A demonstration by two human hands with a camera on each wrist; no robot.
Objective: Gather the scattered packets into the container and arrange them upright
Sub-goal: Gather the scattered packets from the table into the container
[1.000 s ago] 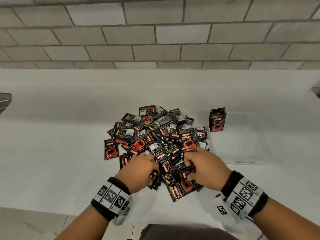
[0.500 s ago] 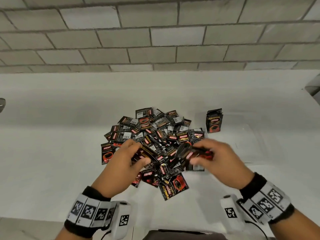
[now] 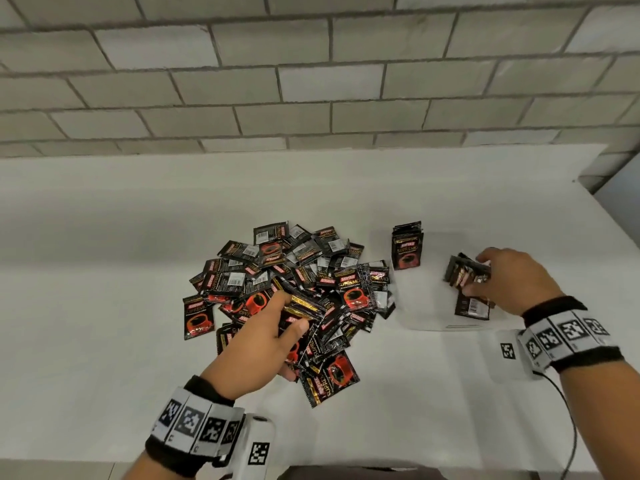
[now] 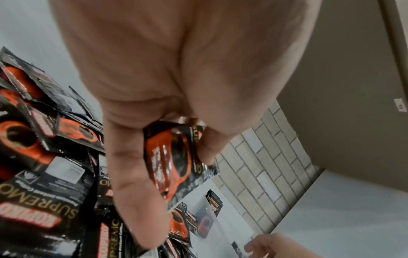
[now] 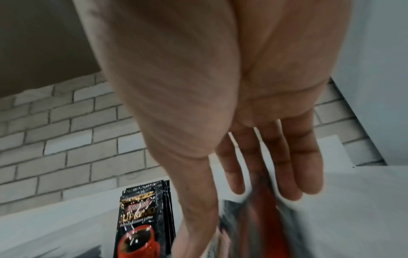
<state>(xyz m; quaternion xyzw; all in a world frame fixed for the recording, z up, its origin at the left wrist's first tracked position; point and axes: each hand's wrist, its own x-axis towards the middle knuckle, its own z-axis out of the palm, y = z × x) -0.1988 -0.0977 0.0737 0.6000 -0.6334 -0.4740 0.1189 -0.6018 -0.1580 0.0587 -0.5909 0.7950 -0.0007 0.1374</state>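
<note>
A heap of black-and-red coffee packets lies mid-table. My left hand hovers over its near side, thumb and fingers pinching a packet. To the right stands a clear container, hard to make out. A stack of packets stands upright in its far-left corner, also seen in the right wrist view. My right hand holds a bundle of packets above the container's floor; the bundle is blurred in the right wrist view. Another packet lies flat under it.
The white table runs back to a grey brick wall, and its right edge slants close past the container. A thin black cable hangs from my right wristband near the front edge.
My right hand has carried a bundle of packets from the heap rightward to over the container. The left hand stayed at the heap and now pinches a packet.
</note>
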